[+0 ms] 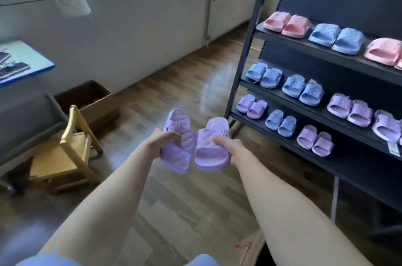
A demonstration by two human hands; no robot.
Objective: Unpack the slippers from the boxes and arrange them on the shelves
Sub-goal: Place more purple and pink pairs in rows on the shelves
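Observation:
I hold a pair of quilted purple slippers in front of me above the wooden floor. My left hand [162,140] grips the left purple slipper [179,146] by its outer edge. My right hand [231,146] grips the right purple slipper [212,152] by its right side. The two slippers touch side by side, toes pointing away. To the right stands a black shelf rack [245,52] with three tilted shelves. Pink and blue pairs lie on the top shelf, blue and purple pairs on the two lower ones.
An open cardboard box [93,102] stands against the wall at left, beside a small wooden chair [63,152]. A blue-edged table [26,63] is at far left. Another cardboard box's edge [252,248] shows near my right arm. A radiator [230,9] hangs on the far wall.

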